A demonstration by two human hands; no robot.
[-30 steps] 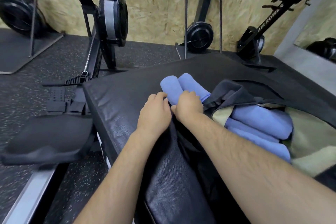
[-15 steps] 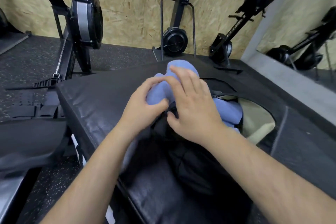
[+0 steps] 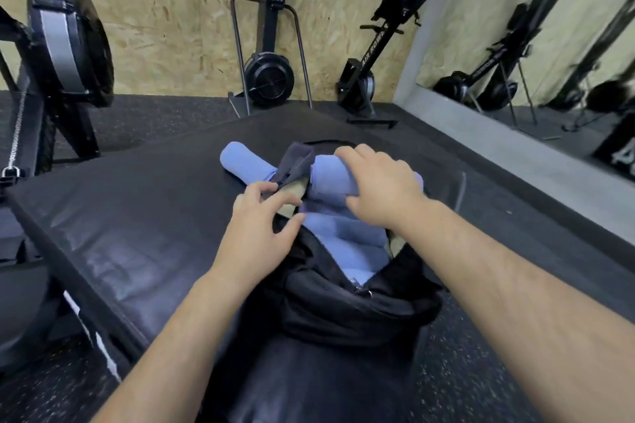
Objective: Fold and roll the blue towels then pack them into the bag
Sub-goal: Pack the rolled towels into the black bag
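Several packed towels (image 3: 343, 237) inside bag (image 3: 343, 312), under hands. Right hand (image 3: 381, 189) curled round towel roll (image 3: 326, 178) at bag mouth. Left hand (image 3: 261, 230) at bag flap, grip unclear. One spare roll (image 3: 244, 163) beyond left hand on bench (image 3: 137, 216), unpacked.

Single head-worn wide-angle view, tilted forward and down

The camera sits close above the black padded bench (image 3: 130, 223); both forearms enter from the bottom edge, the left hand (image 3: 256, 233) and right hand (image 3: 381, 185) near frame centre; the far chipboard wall (image 3: 171, 27) and the mirror (image 3: 549, 27) at right bend with the lens
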